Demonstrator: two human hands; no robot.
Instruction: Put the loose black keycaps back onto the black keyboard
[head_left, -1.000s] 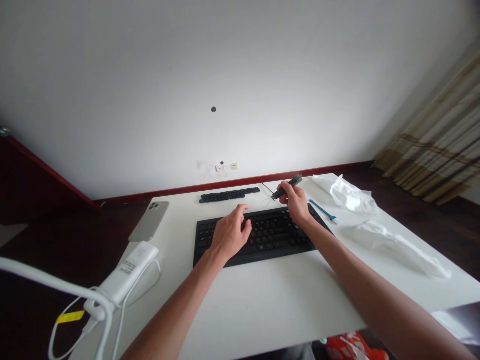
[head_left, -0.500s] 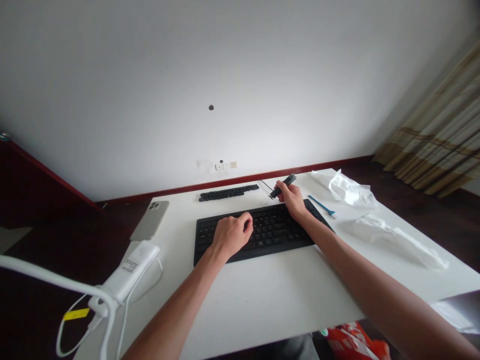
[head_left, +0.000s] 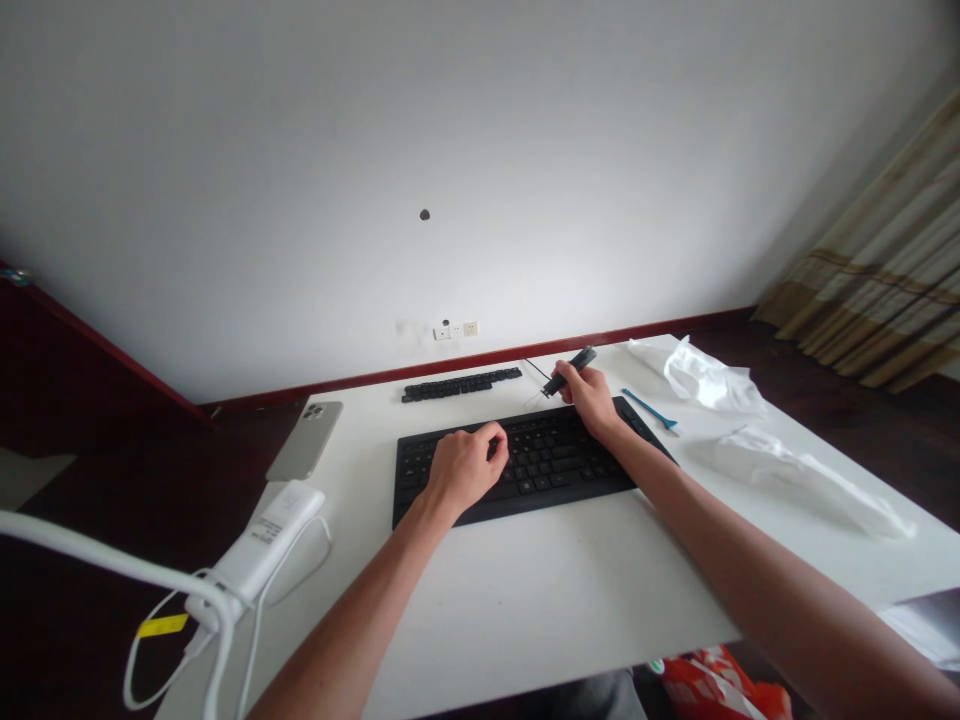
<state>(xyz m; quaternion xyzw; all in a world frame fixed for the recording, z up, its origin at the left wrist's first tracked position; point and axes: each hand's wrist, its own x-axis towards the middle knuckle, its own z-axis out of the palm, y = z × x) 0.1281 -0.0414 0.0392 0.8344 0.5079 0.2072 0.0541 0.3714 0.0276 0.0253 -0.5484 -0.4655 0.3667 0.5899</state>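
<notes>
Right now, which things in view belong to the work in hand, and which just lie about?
Work, apparently: keyboard, wire-ended tool in the right hand; probably loose keycaps, blue-handled tool.
Lying about, seemingly: phone, white corded block, crumpled plastic.

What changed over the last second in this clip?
The left hand has curled its index finger in towards the thumb over the keyboard; whether it grips anything is unclear. The right hand still holds the black tool; keyboard and phone stayed put.

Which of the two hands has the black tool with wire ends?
The right hand, holding the black tool near the far edge of the keyboard. The left hand, over the keyboard, shows no such tool.
</notes>
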